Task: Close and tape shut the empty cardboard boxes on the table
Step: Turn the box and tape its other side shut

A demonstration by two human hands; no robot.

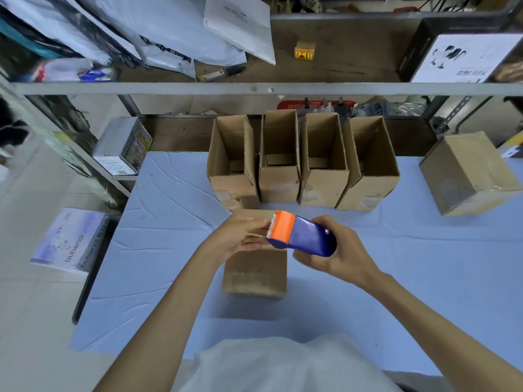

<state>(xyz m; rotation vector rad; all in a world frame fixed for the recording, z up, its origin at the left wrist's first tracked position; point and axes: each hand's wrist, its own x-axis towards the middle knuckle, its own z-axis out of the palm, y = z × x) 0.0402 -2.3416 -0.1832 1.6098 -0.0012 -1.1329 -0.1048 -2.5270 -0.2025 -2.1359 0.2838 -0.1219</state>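
A closed cardboard box stands in the middle of the blue table, right in front of me. My right hand grips a blue and orange tape dispenser above the box top. My left hand reaches to the dispenser's toothed orange end, its fingertips at the tape edge there; whether they pinch the tape is hidden. Behind stand several open, empty cardboard boxes in a row.
A closed cardboard box sits at the table's right back. A metal shelf with mailer bags and a marker runs above the back. A white printed box lies on the floor to the left.
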